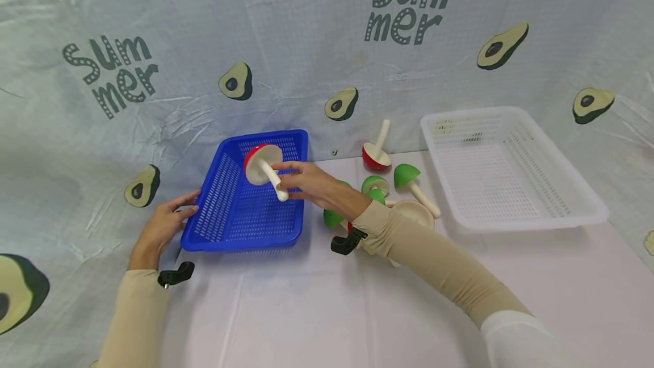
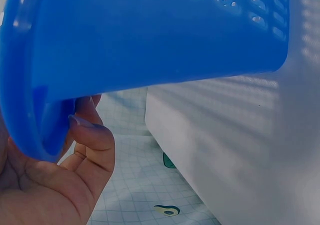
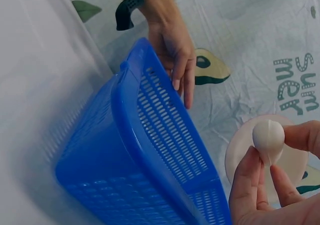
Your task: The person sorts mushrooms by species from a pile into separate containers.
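A toy mushroom (image 1: 263, 164) with a red cap and white stem is held over the blue basket (image 1: 240, 247). My right hand (image 1: 311, 183) pinches its stem between thumb and fingers, the cap tilted up and to the left. In the right wrist view the rounded stem end (image 3: 268, 136) points toward the camera, the pale cap underside behind it. My left hand (image 1: 166, 221) grips the basket's left rim, and the left wrist view shows its fingers (image 2: 95, 137) curled under that rim. No mushrooms show inside the basket.
Right of the basket lie several green-capped mushrooms (image 1: 406, 174), partly hidden by my right forearm. A red-capped mushroom (image 1: 376, 156) lies cap down at the table's back edge. A white basket (image 1: 531, 225) stands at the right. Behind hangs a cloth (image 1: 301, 33) printed with avocados.
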A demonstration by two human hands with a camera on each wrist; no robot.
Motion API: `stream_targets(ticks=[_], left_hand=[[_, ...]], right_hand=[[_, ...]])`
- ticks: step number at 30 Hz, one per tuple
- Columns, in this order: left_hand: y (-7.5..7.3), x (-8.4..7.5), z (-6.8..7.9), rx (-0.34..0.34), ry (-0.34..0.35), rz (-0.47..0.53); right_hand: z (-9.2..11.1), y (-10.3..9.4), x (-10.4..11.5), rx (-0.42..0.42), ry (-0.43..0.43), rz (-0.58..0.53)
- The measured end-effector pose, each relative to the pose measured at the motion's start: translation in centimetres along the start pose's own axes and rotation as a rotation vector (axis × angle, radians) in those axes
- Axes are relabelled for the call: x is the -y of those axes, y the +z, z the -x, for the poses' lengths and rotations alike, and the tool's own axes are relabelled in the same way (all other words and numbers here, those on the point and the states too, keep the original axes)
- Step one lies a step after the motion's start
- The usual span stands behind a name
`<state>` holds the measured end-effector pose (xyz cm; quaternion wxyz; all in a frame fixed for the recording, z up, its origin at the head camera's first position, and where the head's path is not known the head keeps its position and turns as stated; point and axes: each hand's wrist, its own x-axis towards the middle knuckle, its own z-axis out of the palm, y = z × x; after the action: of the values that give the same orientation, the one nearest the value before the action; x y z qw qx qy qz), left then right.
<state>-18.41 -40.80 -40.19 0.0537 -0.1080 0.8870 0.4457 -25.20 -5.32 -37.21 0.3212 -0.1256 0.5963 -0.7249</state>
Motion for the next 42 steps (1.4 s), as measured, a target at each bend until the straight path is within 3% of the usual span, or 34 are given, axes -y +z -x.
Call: stream_targets(ticks=[19,27,42], left_hand=[[0.1,-0.2,0.1,-0.019,-0.009,0.012],[0.1,-0.2,0.0,-0.023,-0.012,0.015],[0.2,0.0,-0.1,-0.025,-0.007,0.028]], right_hand=[[-0.7,0.2,-0.3,-0.23,-0.096,-0.021],[-0.9,0.3,-0.5,-0.33,-0.213,-0.049],[-2.4,0.3,-1.7,-0.285,-0.217,0.089]])
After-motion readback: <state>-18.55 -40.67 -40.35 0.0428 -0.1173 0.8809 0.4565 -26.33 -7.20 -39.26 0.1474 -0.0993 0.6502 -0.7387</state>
